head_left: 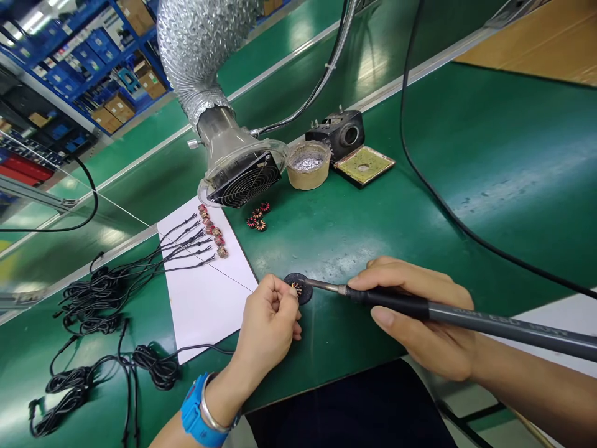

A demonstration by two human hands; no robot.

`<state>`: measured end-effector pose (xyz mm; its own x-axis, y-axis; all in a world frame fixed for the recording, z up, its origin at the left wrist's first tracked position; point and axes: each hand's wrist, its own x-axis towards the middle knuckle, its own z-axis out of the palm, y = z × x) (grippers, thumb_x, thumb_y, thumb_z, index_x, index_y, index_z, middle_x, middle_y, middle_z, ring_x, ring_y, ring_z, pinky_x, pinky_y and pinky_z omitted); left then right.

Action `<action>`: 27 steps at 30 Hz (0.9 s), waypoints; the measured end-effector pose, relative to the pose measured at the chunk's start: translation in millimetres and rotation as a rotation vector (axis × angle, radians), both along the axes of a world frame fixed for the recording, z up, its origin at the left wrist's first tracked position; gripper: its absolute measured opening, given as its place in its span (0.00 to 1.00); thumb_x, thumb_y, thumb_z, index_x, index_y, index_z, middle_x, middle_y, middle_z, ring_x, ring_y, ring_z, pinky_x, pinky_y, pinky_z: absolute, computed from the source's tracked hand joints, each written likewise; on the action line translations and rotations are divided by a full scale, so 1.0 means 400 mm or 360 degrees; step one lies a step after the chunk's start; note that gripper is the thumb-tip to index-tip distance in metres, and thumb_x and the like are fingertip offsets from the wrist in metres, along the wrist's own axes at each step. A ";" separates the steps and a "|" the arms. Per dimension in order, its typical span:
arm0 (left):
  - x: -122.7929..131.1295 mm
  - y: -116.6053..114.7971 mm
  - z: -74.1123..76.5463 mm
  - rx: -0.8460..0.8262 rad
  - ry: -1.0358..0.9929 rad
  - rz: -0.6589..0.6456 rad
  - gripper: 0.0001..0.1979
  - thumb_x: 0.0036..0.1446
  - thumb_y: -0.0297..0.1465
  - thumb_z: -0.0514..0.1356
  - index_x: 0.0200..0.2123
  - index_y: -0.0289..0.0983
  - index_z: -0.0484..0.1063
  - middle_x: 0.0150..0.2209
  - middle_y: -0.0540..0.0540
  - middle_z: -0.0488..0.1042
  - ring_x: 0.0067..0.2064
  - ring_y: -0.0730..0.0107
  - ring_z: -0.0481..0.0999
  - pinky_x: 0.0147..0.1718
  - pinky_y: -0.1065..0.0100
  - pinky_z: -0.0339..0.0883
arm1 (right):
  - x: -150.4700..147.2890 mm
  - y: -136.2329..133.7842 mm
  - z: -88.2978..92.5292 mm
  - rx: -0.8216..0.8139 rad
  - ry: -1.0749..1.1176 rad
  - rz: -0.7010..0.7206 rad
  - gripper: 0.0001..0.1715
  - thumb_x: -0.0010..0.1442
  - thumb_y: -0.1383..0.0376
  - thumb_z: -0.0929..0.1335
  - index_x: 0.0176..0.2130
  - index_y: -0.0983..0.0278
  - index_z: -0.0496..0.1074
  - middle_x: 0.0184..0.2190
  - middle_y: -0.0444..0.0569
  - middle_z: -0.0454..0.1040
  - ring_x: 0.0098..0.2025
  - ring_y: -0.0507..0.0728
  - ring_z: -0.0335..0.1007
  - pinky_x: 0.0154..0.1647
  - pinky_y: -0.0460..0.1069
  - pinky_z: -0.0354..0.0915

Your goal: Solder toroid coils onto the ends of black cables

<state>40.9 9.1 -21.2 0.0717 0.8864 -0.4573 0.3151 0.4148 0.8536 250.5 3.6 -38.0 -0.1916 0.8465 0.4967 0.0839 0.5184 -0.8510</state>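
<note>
My left hand [270,317] is closed in a pinch at a small wound ring coil [296,288] on a black round pad [305,297]. Into this hand, from the upper left, runs a thin solder wire [205,260]; a black cable [209,346] passes toward its underside. The fingers partly hide the coil, so I cannot tell whether they also grip it. A soldering iron [448,311] is held in my right hand [424,317], fingers wrapped around its black grip. Its metal tip points left and reaches the pad just right of the coil.
Several coils [257,218] lie beyond my hands. More, with leads, rest on white paper [205,305]. Bundled black cables [93,292] lie left. A fume extractor [247,174] hangs above the table, near a solder-filled bowl [309,174] and iron stand [342,134]. A black cord [438,205] crosses right.
</note>
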 end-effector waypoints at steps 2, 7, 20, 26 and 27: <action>-0.001 -0.001 -0.004 0.0003 -0.0010 -0.0001 0.10 0.61 0.37 0.55 0.31 0.38 0.61 0.21 0.56 0.66 0.18 0.78 0.67 0.16 0.76 0.64 | -0.004 0.002 0.001 0.0016 0.0008 -0.0043 0.16 0.56 0.72 0.64 0.45 0.63 0.70 0.29 0.47 0.70 0.26 0.53 0.64 0.26 0.50 0.60; -0.007 0.002 0.001 -0.0016 -0.0028 -0.0041 0.11 0.62 0.39 0.53 0.31 0.38 0.60 0.22 0.56 0.66 0.17 0.80 0.66 0.16 0.78 0.62 | 0.004 0.032 0.018 0.0135 -0.0063 -0.0187 0.14 0.57 0.70 0.64 0.44 0.62 0.71 0.29 0.47 0.71 0.26 0.53 0.64 0.25 0.49 0.60; -0.029 -0.001 0.039 0.0165 0.0440 -0.0332 0.06 0.61 0.35 0.54 0.34 0.40 0.59 0.23 0.56 0.61 0.24 0.77 0.60 0.23 0.74 0.52 | 0.071 0.318 -0.029 0.0342 -0.0520 -0.0697 0.18 0.63 0.65 0.67 0.53 0.60 0.71 0.43 0.50 0.76 0.43 0.57 0.73 0.49 0.53 0.67; -0.020 0.006 0.040 0.0290 0.0872 -0.0539 0.11 0.59 0.31 0.55 0.45 0.39 0.60 0.20 0.57 0.61 0.22 0.71 0.63 0.23 0.69 0.49 | 0.011 0.188 -0.026 0.0374 -0.0535 -0.0274 0.12 0.64 0.68 0.64 0.47 0.57 0.70 0.30 0.42 0.76 0.26 0.51 0.72 0.30 0.46 0.70; -0.020 0.006 0.037 0.0318 0.0922 -0.0565 0.13 0.59 0.31 0.55 0.48 0.38 0.60 0.20 0.56 0.62 0.22 0.69 0.64 0.24 0.69 0.49 | -0.007 0.167 -0.028 0.0413 -0.0538 -0.0146 0.10 0.63 0.69 0.64 0.44 0.58 0.70 0.30 0.42 0.76 0.27 0.51 0.73 0.30 0.46 0.70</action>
<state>32.8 11.6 -6.6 0.1663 0.9256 -0.3400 0.8288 0.0556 0.5567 247.8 70.4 -49.1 -0.3101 0.7230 0.6173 0.3912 0.6889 -0.6103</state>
